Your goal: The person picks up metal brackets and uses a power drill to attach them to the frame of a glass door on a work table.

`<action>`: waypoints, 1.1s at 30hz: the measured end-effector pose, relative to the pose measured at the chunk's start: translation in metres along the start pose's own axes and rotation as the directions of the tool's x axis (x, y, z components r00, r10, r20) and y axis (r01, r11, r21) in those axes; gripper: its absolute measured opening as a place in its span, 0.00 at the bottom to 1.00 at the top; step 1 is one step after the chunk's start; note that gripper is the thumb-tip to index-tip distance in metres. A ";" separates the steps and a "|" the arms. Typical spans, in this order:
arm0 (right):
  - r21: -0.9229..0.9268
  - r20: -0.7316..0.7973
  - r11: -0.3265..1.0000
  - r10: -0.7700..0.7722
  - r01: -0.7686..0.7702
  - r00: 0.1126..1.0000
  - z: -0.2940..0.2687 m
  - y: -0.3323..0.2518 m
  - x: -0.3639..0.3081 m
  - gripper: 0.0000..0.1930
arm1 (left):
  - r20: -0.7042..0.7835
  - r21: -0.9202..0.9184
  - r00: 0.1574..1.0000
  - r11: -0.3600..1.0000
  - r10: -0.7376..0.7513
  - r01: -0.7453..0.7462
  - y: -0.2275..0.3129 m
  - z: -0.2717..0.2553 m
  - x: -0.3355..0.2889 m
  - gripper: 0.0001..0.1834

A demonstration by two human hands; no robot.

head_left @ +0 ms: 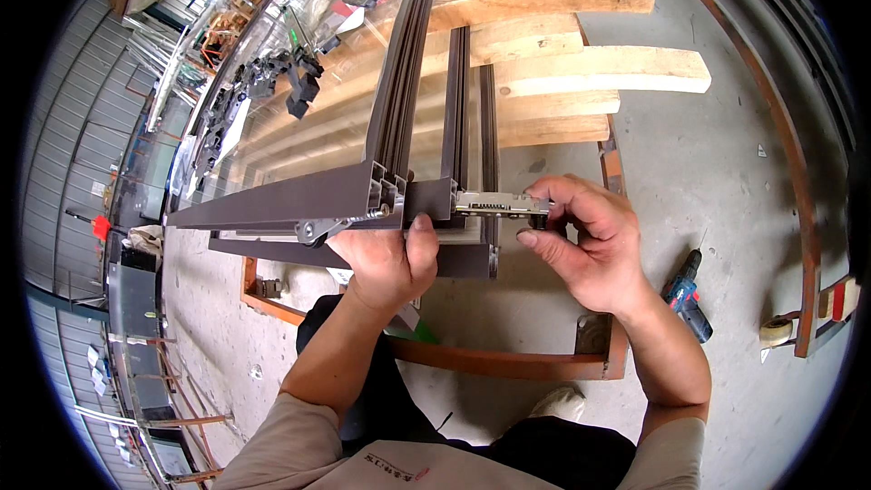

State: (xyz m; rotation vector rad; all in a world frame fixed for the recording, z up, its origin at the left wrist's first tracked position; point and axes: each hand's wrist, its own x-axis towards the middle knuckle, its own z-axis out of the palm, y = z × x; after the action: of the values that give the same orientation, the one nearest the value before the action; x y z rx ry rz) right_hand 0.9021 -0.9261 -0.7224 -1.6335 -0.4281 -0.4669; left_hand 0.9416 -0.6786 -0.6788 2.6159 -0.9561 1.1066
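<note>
Between my hands a metal roller block with a coil spring (499, 206) lines up with the hollow end of a short dark brown aluminium profile (428, 200). Its left end meets the profile; how far it reaches inside is hidden. My right hand (594, 240) pinches the block's outer end between thumb and fingers. With its thumb pressed on the front, my left hand (388, 259) grips the short profile from below; its other fingers are partly hidden. A longer brown profile (272, 200) lies left of it, with a grey metal hinge-like part (319, 230) near my left hand.
Thick wooden boards (608, 68) lie beneath the profiles on a rust-coloured steel frame (508, 366). A cordless drill (688, 295) rests on the floor at right. Black plastic pieces (263, 77) are scattered at the far left. A steel rail (785, 118) curves along the right.
</note>
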 end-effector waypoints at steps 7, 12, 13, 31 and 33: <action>-0.156 0.122 0.987 -0.032 0.051 0.992 -0.006 -0.028 0.019 0.19 | 0.010 -0.116 0.999 0.992 -0.050 0.051 -0.004 0.004 -0.006 0.27; -0.073 0.084 0.994 -0.071 0.077 0.994 0.024 -0.023 0.026 0.20 | 0.066 -0.105 0.997 0.993 -0.050 0.057 -0.002 0.002 -0.008 0.33; -0.033 0.055 0.997 -0.064 0.066 0.996 0.030 -0.023 0.027 0.20 | 0.049 -0.089 0.999 0.996 -0.020 0.025 -0.002 0.001 -0.006 0.32; -0.271 -0.342 0.906 0.224 -0.324 0.912 -0.053 0.010 -0.030 0.25 | 0.105 -0.028 0.993 0.998 -0.058 0.061 0.002 -0.004 -0.007 0.36; -0.413 -0.500 0.731 0.318 -0.544 0.806 -0.112 0.054 -0.069 0.23 | 0.067 0.020 0.996 0.998 -0.056 0.055 0.002 0.001 -0.009 0.41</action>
State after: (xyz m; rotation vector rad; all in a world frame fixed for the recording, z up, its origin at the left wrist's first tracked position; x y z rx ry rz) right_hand 0.8663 -1.0442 -0.7935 -2.0431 0.4568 -0.5676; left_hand 0.9358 -0.6762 -0.6859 2.6928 -0.8838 1.0243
